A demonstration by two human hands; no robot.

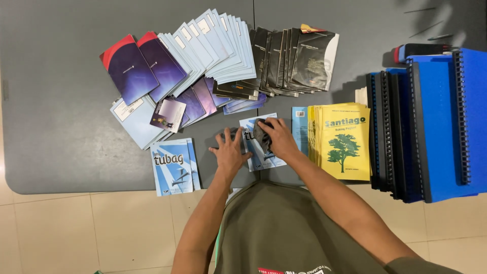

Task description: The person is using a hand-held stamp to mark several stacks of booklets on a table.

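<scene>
- A light blue booklet (pixel 261 152) lies flat on the grey desk (pixel 61 127), right in front of us, under both of our hands.
- Our right hand (pixel 279 138) rests on its upper part, its grip closed around a small dark cloth (pixel 262 136) pressed onto the cover.
- Our left hand (pixel 231 152) lies flat with fingers spread, its grip open and holding nothing, touching the booklet's left edge and the bare desk beside it.
- We judge the step in hand to be wiping the cover while the left hand steadies the booklet; the next move calls for even pressure with the cloth and a firm left palm, so the booklet does not slide.
- Left of the left grip lies a small pile of matching blue booklets (pixel 174 166).
- Just right of the right grip is a stack of yellow booklets (pixel 345 142) with a tree on the cover, and beyond it blue spiral-bound books (pixel 436 127).
- Beyond both grips fan purple booklets (pixel 147 66), pale blue booklets (pixel 218 45) and black booklets (pixel 299 61).
</scene>
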